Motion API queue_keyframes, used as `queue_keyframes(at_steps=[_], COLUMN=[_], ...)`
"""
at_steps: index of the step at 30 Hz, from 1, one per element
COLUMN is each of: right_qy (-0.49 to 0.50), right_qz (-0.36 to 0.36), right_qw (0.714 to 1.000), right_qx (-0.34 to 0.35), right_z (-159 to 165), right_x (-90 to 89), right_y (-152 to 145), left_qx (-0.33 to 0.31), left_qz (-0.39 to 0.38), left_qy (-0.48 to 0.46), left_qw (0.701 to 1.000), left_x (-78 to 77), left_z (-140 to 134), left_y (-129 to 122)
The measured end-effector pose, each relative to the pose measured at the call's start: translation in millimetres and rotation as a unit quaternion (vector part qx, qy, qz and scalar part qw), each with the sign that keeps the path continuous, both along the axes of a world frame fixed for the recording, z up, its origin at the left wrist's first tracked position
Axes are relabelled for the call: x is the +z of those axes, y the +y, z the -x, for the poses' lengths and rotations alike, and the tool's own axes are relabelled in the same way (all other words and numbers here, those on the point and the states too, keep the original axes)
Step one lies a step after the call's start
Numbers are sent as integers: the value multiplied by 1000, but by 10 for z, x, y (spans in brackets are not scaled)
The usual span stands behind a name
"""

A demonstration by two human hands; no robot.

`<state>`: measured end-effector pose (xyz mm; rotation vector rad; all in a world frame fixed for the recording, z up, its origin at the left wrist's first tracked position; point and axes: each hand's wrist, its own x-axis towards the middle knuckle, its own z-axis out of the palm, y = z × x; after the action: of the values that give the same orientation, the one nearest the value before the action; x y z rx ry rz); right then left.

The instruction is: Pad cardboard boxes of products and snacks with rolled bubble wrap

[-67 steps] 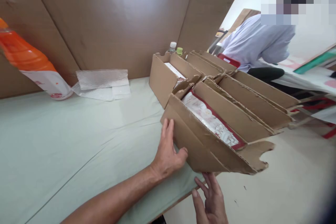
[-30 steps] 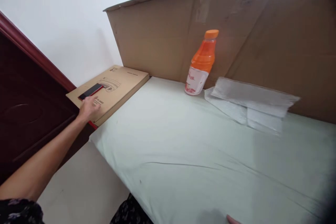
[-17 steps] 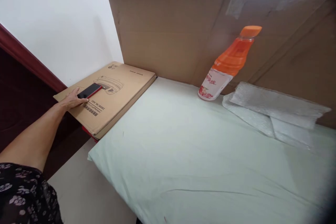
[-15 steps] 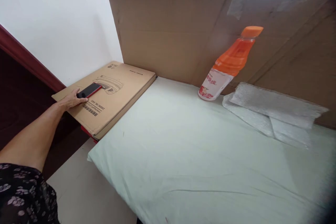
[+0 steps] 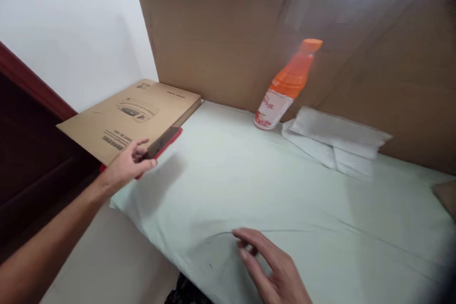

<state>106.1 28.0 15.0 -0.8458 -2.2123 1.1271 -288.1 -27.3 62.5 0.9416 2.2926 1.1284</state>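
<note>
A smartphone (image 5: 164, 141) with a dark screen and red edge is in my left hand (image 5: 128, 164), held up over the left edge of the pale green cloth (image 5: 228, 166); its shadow falls on the cloth beneath. The fingers and thumb grip the phone's near end. Low in the middle of the view, my right hand (image 5: 272, 266) hovers over the cloth, slightly blurred. Its fingers are curved, thumb and forefinger apart, with nothing between them.
A flat cardboard box (image 5: 142, 109) with a printed appliance drawing lies at the left. Behind the cloth stands a tall cardboard panel (image 5: 221, 38). An orange-capped bottle (image 5: 274, 109) leans in view near it, beside folded clear plastic wrap (image 5: 338, 135).
My left hand has lifted the phone off the cardboard box and brought it right, toward the cloth. My right hand has come into view from below. The view has shifted slightly.
</note>
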Motion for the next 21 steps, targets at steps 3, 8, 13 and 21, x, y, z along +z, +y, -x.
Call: queue_keyframes(at_steps=[3, 8, 13, 21], right_qy=[29, 159, 181, 165], right_qz=[127, 254, 238, 250], right_qw=[991, 952, 946, 942], right_qx=[14, -64, -123, -154], right_z=[242, 104, -386, -637], right_x=[124, 71, 22, -118], right_y=[-5, -38, 64, 113], left_qx=[-57, -107, -134, 38], left_qz=[-70, -128, -144, -188], left_qy=[-69, -42, -246, -579], left_qw=[994, 985, 949, 792], left_x=[-117, -410, -638, -688], left_z=[-1066, -2434, -2850, -3155], left_y=[40, 85, 98, 387])
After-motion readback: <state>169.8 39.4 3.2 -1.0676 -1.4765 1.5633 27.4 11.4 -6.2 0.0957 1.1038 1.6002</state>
